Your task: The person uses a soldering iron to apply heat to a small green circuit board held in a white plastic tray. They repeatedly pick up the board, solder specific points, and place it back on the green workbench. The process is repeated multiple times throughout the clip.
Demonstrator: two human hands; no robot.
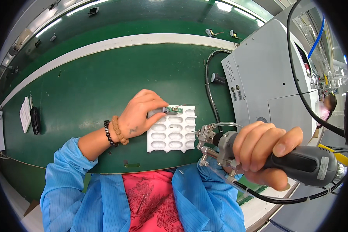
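My left hand (141,110) pinches a small part with a green circuit board (174,110) between thumb and fingers. It is at the far left side of a white tray (167,130) with rows of oval pockets; the fingers hide some of the part. Wrapped round the grip of a black and grey electric screwdriver (307,166) is my right hand (265,152). The tool lies nearly level, its metal nozzle (205,135) pointing left beside the tray's right edge. I cannot tell whether the tip touches the tray.
A large grey machine (266,77) stands at the right, with a black hose (208,85) curving past it. A black cylinder (218,79) sits by the machine. At far left are a white tray (25,115) and a black case (35,120). A person (326,108) is far right.
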